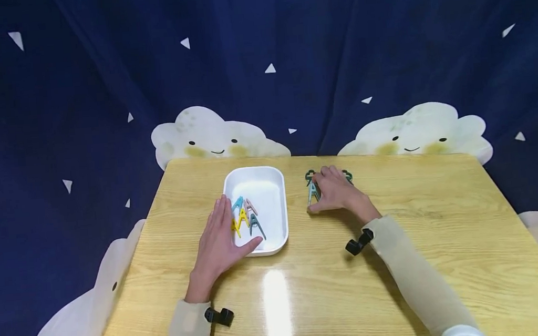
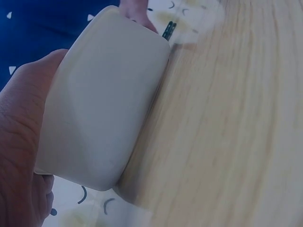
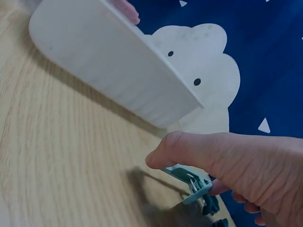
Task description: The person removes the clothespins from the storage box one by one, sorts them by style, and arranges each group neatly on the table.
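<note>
A white plastic tray (image 1: 279,209) stands on the table with several clothespins in it: a blue one (image 1: 237,203), a pink one (image 1: 250,207), a yellow one (image 1: 243,217) and a dark grey-green one (image 1: 255,225) among them. Along its left rim lies my left hand (image 1: 218,240), fingers straight and thumb spread across the near corner. To the tray's right, my right hand (image 1: 334,189) pinches a pale teal clothespin (image 3: 194,184) between thumb and fingers. Dark green clothespins (image 1: 309,175) lie just beyond that hand, which partly covers them.
The wooden table (image 1: 425,229) runs up to a dark blue curtain (image 1: 258,26) with white clouds and triangles. Black cameras (image 1: 359,242) are strapped at both wrists. A bright light reflection shows on the tabletop in front of the tray.
</note>
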Demonstrator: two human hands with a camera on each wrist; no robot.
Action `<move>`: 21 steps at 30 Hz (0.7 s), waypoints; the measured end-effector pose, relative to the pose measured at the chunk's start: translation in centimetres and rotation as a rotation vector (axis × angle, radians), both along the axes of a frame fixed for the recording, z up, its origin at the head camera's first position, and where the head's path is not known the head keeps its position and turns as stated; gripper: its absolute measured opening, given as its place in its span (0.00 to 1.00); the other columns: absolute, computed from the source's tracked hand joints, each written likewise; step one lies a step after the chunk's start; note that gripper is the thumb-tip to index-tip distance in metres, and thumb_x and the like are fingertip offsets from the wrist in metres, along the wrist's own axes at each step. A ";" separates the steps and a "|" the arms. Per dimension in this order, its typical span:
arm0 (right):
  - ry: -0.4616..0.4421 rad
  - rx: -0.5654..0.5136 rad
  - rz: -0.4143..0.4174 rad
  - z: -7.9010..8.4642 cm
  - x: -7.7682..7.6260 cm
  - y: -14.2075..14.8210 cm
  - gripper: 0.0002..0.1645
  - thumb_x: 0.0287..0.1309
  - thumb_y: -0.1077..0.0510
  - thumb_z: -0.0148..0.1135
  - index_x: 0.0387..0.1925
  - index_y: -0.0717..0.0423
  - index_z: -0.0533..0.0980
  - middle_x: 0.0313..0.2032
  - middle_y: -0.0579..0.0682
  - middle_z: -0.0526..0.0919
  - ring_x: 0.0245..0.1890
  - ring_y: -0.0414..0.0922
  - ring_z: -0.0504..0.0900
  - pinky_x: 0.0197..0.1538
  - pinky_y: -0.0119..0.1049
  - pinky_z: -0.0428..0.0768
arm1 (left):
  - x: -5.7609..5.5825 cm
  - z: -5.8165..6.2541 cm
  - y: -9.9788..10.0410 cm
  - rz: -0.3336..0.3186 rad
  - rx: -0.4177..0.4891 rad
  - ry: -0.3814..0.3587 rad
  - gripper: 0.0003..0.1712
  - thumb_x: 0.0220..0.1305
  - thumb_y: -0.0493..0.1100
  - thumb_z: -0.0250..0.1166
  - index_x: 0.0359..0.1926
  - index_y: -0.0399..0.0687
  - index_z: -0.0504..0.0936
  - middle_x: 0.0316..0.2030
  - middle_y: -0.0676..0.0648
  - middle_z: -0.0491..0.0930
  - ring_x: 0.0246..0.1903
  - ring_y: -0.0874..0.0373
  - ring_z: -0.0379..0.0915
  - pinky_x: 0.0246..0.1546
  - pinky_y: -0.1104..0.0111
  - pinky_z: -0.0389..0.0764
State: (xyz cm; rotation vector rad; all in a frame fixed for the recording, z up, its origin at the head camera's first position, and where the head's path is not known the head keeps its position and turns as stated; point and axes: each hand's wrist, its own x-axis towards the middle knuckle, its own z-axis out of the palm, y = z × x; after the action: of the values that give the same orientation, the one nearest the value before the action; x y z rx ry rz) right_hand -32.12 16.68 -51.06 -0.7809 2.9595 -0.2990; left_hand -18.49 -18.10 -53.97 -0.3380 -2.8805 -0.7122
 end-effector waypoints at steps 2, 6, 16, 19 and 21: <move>-0.013 -0.002 -0.009 -0.3 0.1 0.2 0.50 0.36 0.30 0.77 0.54 0.59 0.79 0.45 0.55 0.75 0.47 0.55 0.67 0.49 0.46 0.67 | 0.0 0.0 0.1 -0.003 0.004 -0.004 0.76 0.54 0.86 0.60 0.84 0.39 0.43 0.84 0.42 0.39 0.83 0.49 0.32 0.81 0.51 0.48; -0.028 -0.011 -0.021 -0.5 0.2 0.4 0.50 0.36 0.30 0.78 0.55 0.59 0.80 0.48 0.57 0.75 0.50 0.56 0.67 0.52 0.47 0.68 | 0.0 -0.1 0.2 -0.003 0.000 0.001 0.76 0.54 0.86 0.59 0.84 0.39 0.42 0.84 0.43 0.38 0.83 0.49 0.32 0.81 0.51 0.49; -0.037 0.005 -0.021 -1.2 0.1 0.4 0.51 0.38 0.25 0.75 0.54 0.58 0.79 0.48 0.57 0.76 0.48 0.56 0.68 0.50 0.47 0.68 | 0.0 0.0 0.1 0.003 -0.015 -0.003 0.76 0.54 0.86 0.59 0.84 0.39 0.42 0.84 0.42 0.37 0.83 0.50 0.31 0.82 0.52 0.48; -0.044 -0.001 -0.032 -1.3 0.2 0.4 0.51 0.39 0.26 0.75 0.55 0.59 0.79 0.49 0.58 0.76 0.48 0.56 0.69 0.50 0.47 0.68 | 0.0 0.1 0.1 0.001 -0.016 -0.006 0.76 0.55 0.85 0.59 0.84 0.39 0.42 0.84 0.42 0.37 0.83 0.49 0.32 0.81 0.51 0.48; -0.047 -0.004 -0.037 -1.3 0.2 0.5 0.51 0.39 0.26 0.75 0.55 0.59 0.78 0.48 0.57 0.77 0.47 0.55 0.69 0.49 0.47 0.68 | 0.0 0.2 0.2 0.001 -0.014 -0.010 0.76 0.55 0.85 0.59 0.84 0.39 0.42 0.84 0.43 0.37 0.83 0.49 0.32 0.81 0.51 0.48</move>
State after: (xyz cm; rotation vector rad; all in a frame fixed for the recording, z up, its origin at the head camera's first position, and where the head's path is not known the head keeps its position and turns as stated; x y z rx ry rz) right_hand -31.94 17.15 -52.33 -0.7095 2.9328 -0.3205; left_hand -18.49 -17.89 -53.81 -0.3359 -2.8964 -0.6959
